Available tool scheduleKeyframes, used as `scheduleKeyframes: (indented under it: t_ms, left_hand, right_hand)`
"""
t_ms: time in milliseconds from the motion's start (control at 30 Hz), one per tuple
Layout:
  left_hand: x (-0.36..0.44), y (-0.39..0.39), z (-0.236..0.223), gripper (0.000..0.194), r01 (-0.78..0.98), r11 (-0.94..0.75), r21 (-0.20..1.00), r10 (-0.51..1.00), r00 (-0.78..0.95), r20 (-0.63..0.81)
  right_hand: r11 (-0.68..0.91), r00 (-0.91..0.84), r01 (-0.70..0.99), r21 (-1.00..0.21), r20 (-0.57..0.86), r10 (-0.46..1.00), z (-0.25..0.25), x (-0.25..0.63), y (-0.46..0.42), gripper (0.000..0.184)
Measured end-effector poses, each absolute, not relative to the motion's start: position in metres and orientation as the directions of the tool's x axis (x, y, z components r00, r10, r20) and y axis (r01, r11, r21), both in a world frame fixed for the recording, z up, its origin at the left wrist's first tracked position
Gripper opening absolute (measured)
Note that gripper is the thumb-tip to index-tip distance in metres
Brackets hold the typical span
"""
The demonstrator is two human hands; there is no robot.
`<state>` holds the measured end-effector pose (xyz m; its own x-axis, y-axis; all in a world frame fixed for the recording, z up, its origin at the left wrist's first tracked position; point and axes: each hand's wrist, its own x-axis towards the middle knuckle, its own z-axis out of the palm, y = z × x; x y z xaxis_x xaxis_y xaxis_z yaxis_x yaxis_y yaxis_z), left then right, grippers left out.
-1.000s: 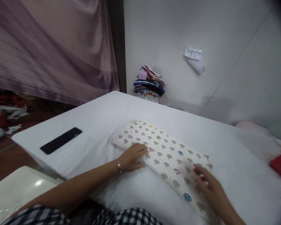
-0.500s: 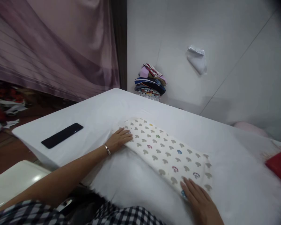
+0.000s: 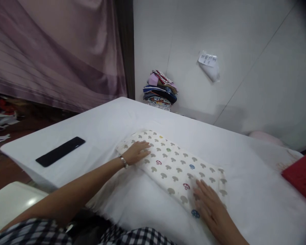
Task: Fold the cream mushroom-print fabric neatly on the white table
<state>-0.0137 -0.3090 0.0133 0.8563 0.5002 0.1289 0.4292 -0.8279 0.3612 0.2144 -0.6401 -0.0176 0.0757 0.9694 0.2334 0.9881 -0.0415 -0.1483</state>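
Observation:
A folded white cloth [image 3: 173, 163] printed with grey and a few coloured mushrooms lies flat on the white-covered table [image 3: 112, 119]. My left hand [image 3: 137, 152], with a bracelet at the wrist, rests on the cloth's left part, fingers stretched out and pointing right. Over the cloth's near right end is my right hand [image 3: 209, 204], its fingers extended and somewhat blurred by motion; I cannot tell whether it touches the fabric. Neither hand grips anything.
A black phone [image 3: 60, 151] lies on the table's left side. Behind the far edge, a stack of folded clothes [image 3: 160, 91] stands by the wall. At the right edge is a red object [image 3: 302, 175]. A white stool-like surface [image 3: 15, 200] sits lower left.
My left hand has slid right and inward over the cloth. My right hand has moved up from the near edge onto the cloth. The view has shifted slightly.

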Motion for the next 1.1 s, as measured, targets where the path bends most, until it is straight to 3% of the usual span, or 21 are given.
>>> scheduleKeyframes:
  t_ms: [67,167,267,367,533,667,733,867,1100]
  left_hand:
    - [0.016,-0.316,0.014,0.055,0.425,-0.858,0.289,0.472,0.874,0.117]
    - [0.048,-0.304,0.007,0.068,0.527,-0.832,0.172,0.546,0.833,0.087]
    - [0.059,-0.276,-0.006,0.077,0.664,-0.732,0.149,0.663,0.746,-0.065]
    - [0.059,-0.255,-0.015,0.082,0.679,-0.718,0.153,0.667,0.734,-0.129]
    - [0.061,-0.256,-0.013,0.080,0.686,-0.706,0.176,0.674,0.727,-0.130]
    - [0.075,-0.265,-0.013,0.074,0.607,-0.778,0.160,0.618,0.786,0.022]
    - [0.083,-0.265,-0.017,0.073,0.568,-0.811,0.144,0.578,0.815,0.043]
    - [0.090,-0.256,-0.027,0.076,0.586,-0.794,0.161,0.586,0.809,-0.048]
    - [0.092,-0.253,-0.030,0.074,0.590,-0.796,0.139,0.591,0.806,-0.037]
  right_hand:
    - [-0.122,0.155,0.980,-0.158,0.222,0.963,-0.009,0.211,-0.616,0.052]
    - [-0.103,0.127,0.986,-0.130,0.189,0.974,-0.020,0.203,-0.591,0.053]
    - [-0.057,0.070,0.993,-0.100,0.133,0.989,-0.037,0.194,-0.587,0.056]
    - [-0.068,0.079,0.993,-0.098,0.113,0.990,-0.042,0.189,-0.591,0.056]
    - [-0.081,0.092,0.987,-0.136,0.079,0.993,-0.032,0.189,-0.591,0.055]
    - [-0.091,0.104,0.986,-0.139,0.092,0.990,-0.022,0.205,-0.585,0.051]
    - [-0.177,0.188,0.981,-0.082,0.156,0.970,-0.022,0.222,-0.582,0.051]
    - [-0.428,0.415,0.904,0.016,0.211,0.885,-0.039,0.257,-0.585,0.054]
    - [-0.486,0.481,0.874,-0.011,0.164,0.861,-0.049,0.261,-0.590,0.054]
